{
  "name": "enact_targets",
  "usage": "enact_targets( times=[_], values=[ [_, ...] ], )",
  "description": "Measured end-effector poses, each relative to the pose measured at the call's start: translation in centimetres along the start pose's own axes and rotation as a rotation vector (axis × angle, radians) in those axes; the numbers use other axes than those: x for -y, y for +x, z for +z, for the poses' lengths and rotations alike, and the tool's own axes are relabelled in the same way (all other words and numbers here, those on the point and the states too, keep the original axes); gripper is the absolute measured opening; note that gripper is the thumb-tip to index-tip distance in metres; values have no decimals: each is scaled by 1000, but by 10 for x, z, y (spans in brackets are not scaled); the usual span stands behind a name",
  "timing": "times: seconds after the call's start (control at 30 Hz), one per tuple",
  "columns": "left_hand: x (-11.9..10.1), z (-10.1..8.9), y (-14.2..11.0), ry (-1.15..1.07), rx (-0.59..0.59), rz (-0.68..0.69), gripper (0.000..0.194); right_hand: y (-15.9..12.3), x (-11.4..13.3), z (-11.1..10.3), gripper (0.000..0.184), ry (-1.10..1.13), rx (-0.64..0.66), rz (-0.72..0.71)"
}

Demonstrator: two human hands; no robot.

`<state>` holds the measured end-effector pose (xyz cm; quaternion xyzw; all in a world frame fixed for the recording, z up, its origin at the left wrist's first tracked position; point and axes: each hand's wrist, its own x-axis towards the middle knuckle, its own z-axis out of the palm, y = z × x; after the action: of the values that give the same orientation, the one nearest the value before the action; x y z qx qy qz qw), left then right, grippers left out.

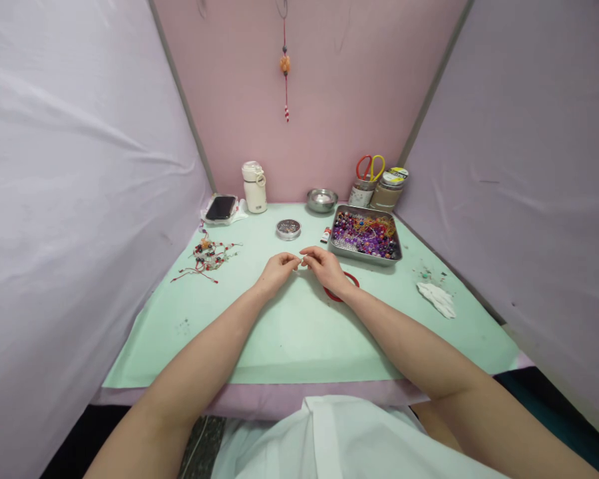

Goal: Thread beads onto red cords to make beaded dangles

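My left hand (280,267) and my right hand (323,265) meet over the middle of the table, fingertips pinched close together. Something tiny and pale sits between them, too small to name. Under my right wrist lies a red ring-shaped thing (350,278), partly hidden by the arm. Just beyond my right hand is a metal tray (364,257) of purple beads (352,233) and tangled yellow and red cord. A small lighter-like red and white thing (325,235) lies beside the tray. Past my left hand stands a round clear case (288,229) of small dark pieces.
Beaded red-cord strings (207,256) lie at left, near a phone (221,207) and a cream bottle (255,187). At the back stand a metal bowl (322,200), a jar with scissors (362,193) and a lidded jar (390,191). A white glove (436,299) lies right.
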<state>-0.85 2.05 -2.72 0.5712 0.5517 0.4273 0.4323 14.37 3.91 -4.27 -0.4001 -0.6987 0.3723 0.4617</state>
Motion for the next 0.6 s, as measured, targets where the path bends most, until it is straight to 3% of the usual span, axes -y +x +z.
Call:
enact_targets(
  times=[0.3, 0.47, 0.6],
  values=[
    [-2, 1, 0, -295, 78, -49, 37, -6, 14, -2, 26, -133, -40, -98],
    [-4, 0, 0, -304, 96, -57, 42, -6, 15, -2, 26, -157, -55, -101],
    [-4, 0, -2, -226, 87, -37, 34, -4, 13, -3, 25, -160, -61, -79]
  ],
)
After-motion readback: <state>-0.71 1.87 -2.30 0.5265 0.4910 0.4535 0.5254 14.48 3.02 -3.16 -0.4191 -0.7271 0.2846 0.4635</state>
